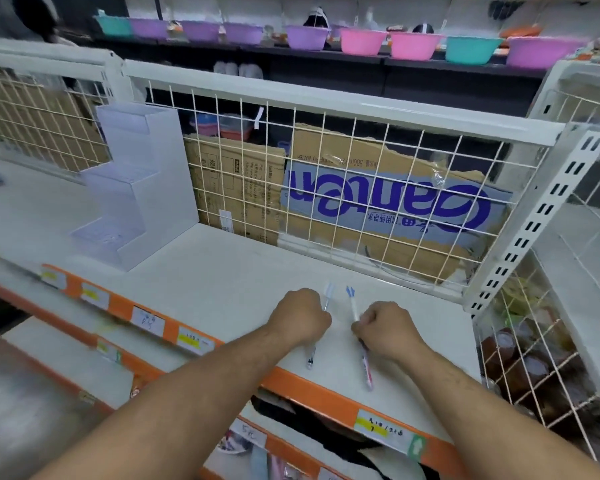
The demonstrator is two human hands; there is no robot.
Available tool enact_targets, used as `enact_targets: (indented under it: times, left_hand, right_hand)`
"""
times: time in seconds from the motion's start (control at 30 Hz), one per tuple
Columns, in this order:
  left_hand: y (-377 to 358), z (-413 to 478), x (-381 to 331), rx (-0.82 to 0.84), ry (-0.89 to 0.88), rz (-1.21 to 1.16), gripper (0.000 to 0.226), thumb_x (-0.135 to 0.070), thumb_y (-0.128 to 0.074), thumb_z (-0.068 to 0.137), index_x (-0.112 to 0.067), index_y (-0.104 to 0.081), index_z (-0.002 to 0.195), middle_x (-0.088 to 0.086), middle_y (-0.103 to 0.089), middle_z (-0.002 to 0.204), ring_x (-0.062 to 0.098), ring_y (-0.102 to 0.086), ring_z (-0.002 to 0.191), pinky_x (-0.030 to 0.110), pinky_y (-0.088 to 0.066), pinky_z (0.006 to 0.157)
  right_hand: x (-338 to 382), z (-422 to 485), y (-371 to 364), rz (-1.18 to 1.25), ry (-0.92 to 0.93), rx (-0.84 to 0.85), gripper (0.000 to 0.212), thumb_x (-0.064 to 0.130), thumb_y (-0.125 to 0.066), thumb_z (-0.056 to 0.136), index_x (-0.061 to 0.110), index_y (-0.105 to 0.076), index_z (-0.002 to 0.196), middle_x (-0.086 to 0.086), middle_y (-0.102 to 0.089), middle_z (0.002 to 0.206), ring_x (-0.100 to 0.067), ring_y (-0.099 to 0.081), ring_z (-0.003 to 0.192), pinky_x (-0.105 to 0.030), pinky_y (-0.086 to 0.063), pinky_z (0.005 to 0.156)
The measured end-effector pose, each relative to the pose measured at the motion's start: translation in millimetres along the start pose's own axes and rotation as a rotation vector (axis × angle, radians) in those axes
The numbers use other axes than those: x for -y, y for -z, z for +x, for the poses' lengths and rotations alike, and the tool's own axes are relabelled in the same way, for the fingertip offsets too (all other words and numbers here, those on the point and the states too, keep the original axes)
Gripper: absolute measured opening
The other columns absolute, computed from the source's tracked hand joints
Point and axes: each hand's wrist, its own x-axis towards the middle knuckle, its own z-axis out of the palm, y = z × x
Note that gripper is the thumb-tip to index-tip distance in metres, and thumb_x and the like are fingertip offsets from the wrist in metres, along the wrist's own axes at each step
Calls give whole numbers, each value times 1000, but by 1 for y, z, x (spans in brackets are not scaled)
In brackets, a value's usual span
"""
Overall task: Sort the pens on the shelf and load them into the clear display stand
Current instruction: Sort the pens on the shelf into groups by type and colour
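Both forearms enter from the bottom of the frame and converge on the front part of the white shelf (239, 271), just right of centre. Left hand (300, 315) is clenched into a fist around a clear-capped pen (327, 297). The capped end projects above the knuckles toward the back of the shelf, the opposite end emerges below the wrist, and the middle of the barrel is hidden inside the curled fingers. Right hand (385, 329), just beside the left but apart from it, grasps the blue-tipped pens (353, 306) in curled fingers. Two blue tips show above the fingers and a red-and-white end protrudes below the hand, close to the shelf surface; the exact count held cannot be determined. Both sets of pens lie roughly parallel, pointing away from the camera. At the left of the frame stands the clear display stand (132, 188), a three-step tiered unit set against the wire grid panel (355, 188), well apart from both hands; no pens are visible in its tiers. Behind the grid leans a cardboard box (388, 202) with blue lettering. An orange shelf edge (302, 382) carries price labels (383, 429) along the front. Coloured bowls (362, 41) line the top of the frame.
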Motion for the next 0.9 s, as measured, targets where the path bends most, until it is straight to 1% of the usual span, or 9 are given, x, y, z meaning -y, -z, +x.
enact_targets:
  times: [0.13, 0.27, 0.4, 0.5, 0.6, 0.67, 0.73, 0.8, 0.9]
  left_hand:
    - [13, -36, 6, -181, 16, -185, 13, -18, -57, 84, -17, -60, 72, -5, -65, 80, 16, -61, 80, 21, -42, 59]
    - [25, -74, 20, -311, 85, -317, 10, -21, -60, 84, -18, -63, 75, -7, -66, 78, 12, -62, 77, 19, -43, 58]
    - [31, -111, 48, -395, 179, -420, 10, -21, -61, 83, -12, -64, 79, -2, -69, 80, 11, -61, 72, 20, -45, 55]
    - [39, -133, 76, -418, 235, -471, 10, -22, -63, 83, -15, -62, 77, -3, -67, 73, 11, -60, 65, 22, -46, 55]
    - [50, -151, 104, -445, 246, -555, 14, -23, -65, 81, -23, -58, 70, -5, -61, 62, 16, -59, 60, 28, -48, 57]
    - [59, -161, 124, -491, 269, -578, 15, -22, -66, 77, -26, -57, 65, -5, -60, 59, 23, -61, 60, 38, -53, 59]
    - [71, -166, 144, -511, 279, -579, 16, -20, -66, 76, -28, -58, 64, -4, -61, 58, 24, -61, 58, 42, -56, 61]
    - [86, -171, 167, -516, 281, -554, 13, -20, -67, 77, -26, -59, 68, -3, -64, 59, 20, -60, 57, 36, -55, 60]
    - [117, -180, 205, -546, 303, -512, 12, -22, -70, 75, -22, -60, 70, -8, -63, 57, 12, -61, 57, 21, -46, 49]
  right_hand:
    - [17, -25, 1, 145, 95, 4, 10, 14, -67, 78, 9, -69, 70, -2, -70, 65, -22, -67, 71, -34, -55, 66]
    - [36, -50, -7, 270, 175, 49, 3, 13, -68, 77, 10, -67, 76, -4, -71, 64, -25, -66, 69, -36, -53, 63]
    - [56, -73, -28, 348, 232, 135, 6, 13, -70, 78, 10, -66, 78, -5, -70, 65, -27, -68, 67, -38, -54, 59]
    - [72, -88, -49, 363, 267, 193, 8, 13, -71, 79, 8, -65, 80, -7, -71, 64, -30, -69, 67, -44, -56, 62]
    - [93, -100, -71, 357, 299, 245, 10, 12, -71, 80, 7, -64, 83, -9, -71, 62, -29, -67, 60, -48, -58, 65]
    - [111, -108, -87, 360, 314, 274, 9, 9, -71, 79, 6, -63, 83, -12, -70, 62, -28, -64, 55, -47, -57, 63]
    - [130, -114, -105, 368, 323, 290, 9, 7, -70, 79, 5, -63, 82, -13, -70, 62, -28, -62, 53, -44, -55, 61]
    - [151, -117, -125, 375, 338, 308, 9, 7, -72, 81, 3, -63, 82, -12, -69, 60, -26, -61, 51, -41, -51, 60]
    - [188, -122, -158, 346, 373, 316, 13, 11, -75, 83, 3, -65, 81, -6, -67, 56, -21, -60, 47, -35, -50, 56]
